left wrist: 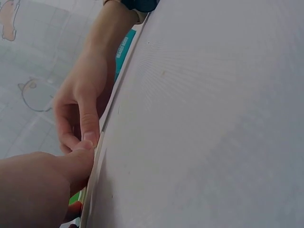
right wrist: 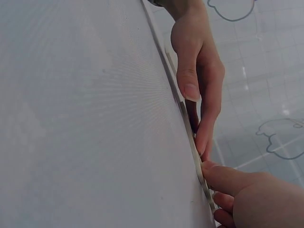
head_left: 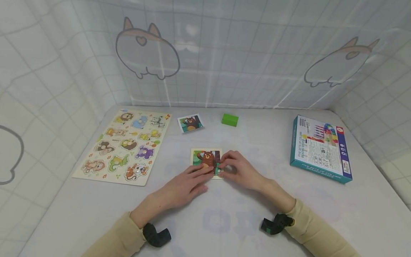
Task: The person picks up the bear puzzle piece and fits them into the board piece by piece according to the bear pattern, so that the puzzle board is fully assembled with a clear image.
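A small square bear puzzle (head_left: 208, 157) in a pale wooden tray (head_left: 191, 157) lies flat on the table before me. From the lower left my left hand (head_left: 183, 185) reaches over it, its extended fingers resting on the lower part of the picture. At the right edge, my right hand (head_left: 243, 172) has its thumb and bent fingers around a green puzzle piece (head_left: 219, 169), partly hidden by them. Both wrist views look low along the table: the right thumb lies at the thin tray edge (right wrist: 197, 164), with the left hand (right wrist: 204, 61) just beyond.
Behind the puzzle lie a bear picture card (head_left: 191, 123) and a green block (head_left: 230, 120). An animal peg board (head_left: 125, 146) occupies the left side. At the right is a teal-edged beaded-toy box (head_left: 321, 148). A tiled-pattern curtain (head_left: 218, 71) rises behind the table.
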Demonstrator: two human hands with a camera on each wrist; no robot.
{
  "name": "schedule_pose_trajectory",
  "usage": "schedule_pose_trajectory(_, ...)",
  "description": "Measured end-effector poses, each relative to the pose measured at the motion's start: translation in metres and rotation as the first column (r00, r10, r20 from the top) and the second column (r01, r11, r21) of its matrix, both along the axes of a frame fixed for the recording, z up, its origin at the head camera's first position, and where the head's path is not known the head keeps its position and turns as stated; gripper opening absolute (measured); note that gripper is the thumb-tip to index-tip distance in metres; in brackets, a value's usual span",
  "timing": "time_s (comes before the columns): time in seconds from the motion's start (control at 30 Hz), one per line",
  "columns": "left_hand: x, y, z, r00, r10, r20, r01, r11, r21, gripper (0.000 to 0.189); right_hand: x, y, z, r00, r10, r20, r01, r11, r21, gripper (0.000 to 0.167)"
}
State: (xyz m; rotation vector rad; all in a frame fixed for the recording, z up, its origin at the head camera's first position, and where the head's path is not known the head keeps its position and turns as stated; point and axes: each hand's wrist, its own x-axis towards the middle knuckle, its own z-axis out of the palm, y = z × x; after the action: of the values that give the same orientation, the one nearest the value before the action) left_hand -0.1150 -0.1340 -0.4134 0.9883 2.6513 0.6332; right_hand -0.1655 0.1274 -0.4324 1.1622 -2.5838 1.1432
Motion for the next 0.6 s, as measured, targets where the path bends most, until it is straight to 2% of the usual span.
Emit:
schedule_pose_trajectory(0.23,-0.0005,0.0003,0.0002,1.0,-0.003,0.001,0.003,1.0,-0.024,0.051,0.0016,-0.0002,-0.0002,1.0,0.001,0.02,0.0,1.0,-0.016,0.01)
schedule_pose_trajectory(0.47,-0.0003,-0.0005,0.0015,1.0,-0.021,0.002,0.021,0.999,-0.033,0.053,0.0011,0.0006,-0.0011,0.999,-0.007,0.048,0.006,1.0,0.029,0.011)
schedule_pose_trajectory(0.6,-0.0007,-0.0002,0.0017,1.0,-0.02,0.013,0.021,0.999,-0.028,0.053,0.0001,0.0014,-0.0007,1.0,0.002,0.024,-0.003,0.999,0.035,0.012)
